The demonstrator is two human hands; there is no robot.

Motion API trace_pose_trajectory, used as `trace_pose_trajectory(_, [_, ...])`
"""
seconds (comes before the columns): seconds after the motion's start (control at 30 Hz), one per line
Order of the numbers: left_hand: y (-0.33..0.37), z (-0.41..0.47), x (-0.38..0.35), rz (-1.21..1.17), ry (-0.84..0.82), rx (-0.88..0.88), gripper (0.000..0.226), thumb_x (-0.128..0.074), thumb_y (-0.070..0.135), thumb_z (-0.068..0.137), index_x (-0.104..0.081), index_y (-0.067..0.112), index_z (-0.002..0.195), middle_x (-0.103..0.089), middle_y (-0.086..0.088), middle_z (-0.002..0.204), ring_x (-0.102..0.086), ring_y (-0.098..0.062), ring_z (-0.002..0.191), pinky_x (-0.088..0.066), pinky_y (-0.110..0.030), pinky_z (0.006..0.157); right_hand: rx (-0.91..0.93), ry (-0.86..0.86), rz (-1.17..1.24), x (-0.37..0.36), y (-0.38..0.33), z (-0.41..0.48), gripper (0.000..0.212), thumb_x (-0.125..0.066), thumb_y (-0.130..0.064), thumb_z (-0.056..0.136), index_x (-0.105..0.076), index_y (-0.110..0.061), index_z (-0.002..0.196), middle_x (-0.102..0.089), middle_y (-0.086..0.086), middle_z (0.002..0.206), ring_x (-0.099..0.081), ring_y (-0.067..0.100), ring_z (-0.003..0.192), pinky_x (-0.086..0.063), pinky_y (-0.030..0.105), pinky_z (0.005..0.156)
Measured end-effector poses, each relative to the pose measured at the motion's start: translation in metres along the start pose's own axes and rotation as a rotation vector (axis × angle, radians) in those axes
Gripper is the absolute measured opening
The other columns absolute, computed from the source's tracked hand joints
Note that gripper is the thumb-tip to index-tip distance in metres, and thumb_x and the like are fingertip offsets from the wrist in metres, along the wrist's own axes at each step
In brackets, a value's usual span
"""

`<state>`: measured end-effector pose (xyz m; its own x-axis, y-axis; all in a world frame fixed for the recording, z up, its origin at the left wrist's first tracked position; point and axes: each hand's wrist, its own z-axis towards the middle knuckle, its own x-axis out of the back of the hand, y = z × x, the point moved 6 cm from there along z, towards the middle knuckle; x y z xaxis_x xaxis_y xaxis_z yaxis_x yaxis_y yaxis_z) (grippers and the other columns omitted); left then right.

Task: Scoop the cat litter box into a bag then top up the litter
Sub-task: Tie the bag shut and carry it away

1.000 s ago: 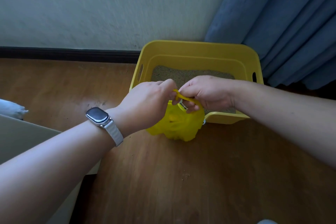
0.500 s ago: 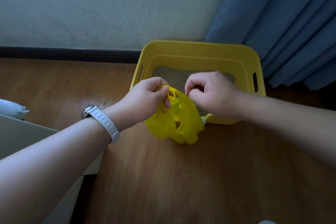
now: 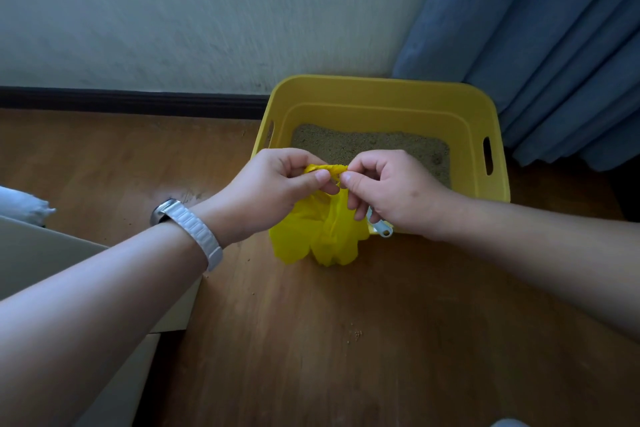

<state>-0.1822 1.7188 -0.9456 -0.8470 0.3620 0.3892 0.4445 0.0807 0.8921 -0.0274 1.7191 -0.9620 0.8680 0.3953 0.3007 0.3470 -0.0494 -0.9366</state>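
The left hand (image 3: 277, 184) and right hand (image 3: 391, 191) each hold a narrow grip, pinching the twisted handles of the thin yellow plastic bag (image 3: 318, 236). The bag rests on the wooden floor (image 3: 346, 340), just in front of the yellow plastic litter box (image 3: 381, 94) of sandy litter (image 3: 363, 146). A pale handle (image 3: 383, 229), perhaps a scoop's, shows beside the bag.

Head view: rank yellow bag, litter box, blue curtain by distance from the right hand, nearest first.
1. yellow bag: pinched by the right hand.
2. litter box: just behind the hand.
3. blue curtain: back right, beyond the box.
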Motion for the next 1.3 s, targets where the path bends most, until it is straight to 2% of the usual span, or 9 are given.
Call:
trace_pose_trajectory(0.17, [-0.001,-0.001,0.007,0.054,0.018,-0.085,0.016,-0.057,0.023,0.095,-0.073,0.026,0.098,-0.075,0.009,0.091,-0.066,-0.001,0.086,-0.053,-0.019,0.076,0.034,0.128,0.064,0.008,0.001,0.001,0.020,-0.053,-0.008,0.096,-0.059,-0.001,0.077,-0.058,0.006,0.059,-0.053,0.012,0.047,-0.042,0.021,0.042])
trace_pose_trajectory(0.27, [-0.006,-0.003,0.021,0.176,0.093,-0.091,0.018,-0.056,0.020,0.097,-0.071,0.019,0.089,-0.071,0.001,0.083,-0.062,-0.006,0.075,-0.051,-0.025,0.070,0.019,0.145,0.032,0.010,0.008,0.002,0.021,-0.052,-0.004,0.092,-0.057,0.000,0.072,-0.053,0.005,0.055,-0.048,0.013,0.047,-0.042,0.025,0.045])
trace_pose_trajectory(0.4, [-0.034,-0.009,0.046,0.293,0.100,0.045,0.025,-0.051,0.022,0.099,-0.068,0.014,0.082,-0.067,-0.006,0.079,-0.053,-0.010,0.062,-0.045,-0.025,0.058,-0.015,0.199,-0.119,0.024,0.028,0.002,0.027,-0.054,-0.010,0.089,-0.055,-0.009,0.062,-0.049,-0.001,0.052,-0.045,0.011,0.050,-0.040,0.031,0.052])
trace_pose_trajectory(0.5, [-0.055,-0.019,0.052,0.320,0.076,0.139,0.026,-0.049,0.023,0.100,-0.067,0.015,0.084,-0.068,-0.005,0.079,-0.054,-0.024,0.069,-0.046,-0.034,0.061,-0.044,0.251,-0.166,0.038,0.045,0.001,0.028,-0.054,-0.010,0.089,-0.053,0.001,0.063,-0.046,-0.003,0.052,-0.040,0.004,0.046,-0.033,0.026,0.051])
trace_pose_trajectory(0.7, [-0.080,-0.025,0.062,0.367,0.081,0.250,0.028,-0.049,0.026,0.100,-0.067,0.016,0.080,-0.069,-0.006,0.076,-0.062,-0.038,0.078,-0.054,-0.049,0.072,-0.127,0.288,-0.310,0.061,0.066,0.003,0.029,-0.052,-0.014,0.091,-0.055,0.001,0.066,-0.043,0.000,0.054,-0.036,0.014,0.051,-0.026,0.027,0.049])
trace_pose_trajectory(0.93, [-0.104,-0.034,0.081,0.385,0.151,0.353,0.030,-0.048,0.026,0.101,-0.066,0.011,0.082,-0.070,-0.013,0.081,-0.053,-0.015,0.060,-0.041,-0.025,0.052,-0.218,0.355,-0.344,0.087,0.089,0.001,0.029,-0.052,-0.018,0.091,-0.056,-0.003,0.066,-0.045,0.004,0.057,-0.040,0.018,0.056,-0.031,0.032,0.054])
trace_pose_trajectory(1.03, [-0.094,-0.032,0.080,0.370,0.214,0.295,0.026,-0.049,0.024,0.100,-0.067,0.014,0.084,-0.069,-0.008,0.082,-0.064,-0.014,0.069,-0.044,-0.020,0.055,-0.150,0.379,-0.384,0.093,0.079,0.004,0.027,-0.053,-0.018,0.090,-0.057,-0.002,0.068,-0.050,0.010,0.061,-0.043,0.020,0.059,-0.034,0.033,0.055])
trace_pose_trajectory(1.13, [-0.069,-0.027,0.077,0.358,0.281,0.193,0.024,-0.049,0.023,0.100,-0.067,0.014,0.087,-0.066,-0.002,0.078,-0.057,0.003,0.052,-0.039,-0.012,0.043,-0.008,0.373,-0.433,0.093,0.056,0.005,0.021,-0.054,-0.018,0.089,-0.061,-0.009,0.070,-0.058,0.012,0.065,-0.049,0.022,0.060,-0.042,0.036,0.055])
trace_pose_trajectory(1.3, [-0.026,-0.003,0.054,-0.078,0.303,0.160,0.023,-0.052,0.028,0.099,-0.062,0.014,0.084,-0.059,-0.002,0.070,-0.053,-0.012,0.059,-0.040,-0.029,0.057,0.260,0.340,-0.392,0.062,-0.003,0.013,0.020,-0.054,-0.019,0.092,-0.063,-0.011,0.077,-0.059,0.005,0.065,-0.059,0.028,0.066,-0.050,0.044,0.059])
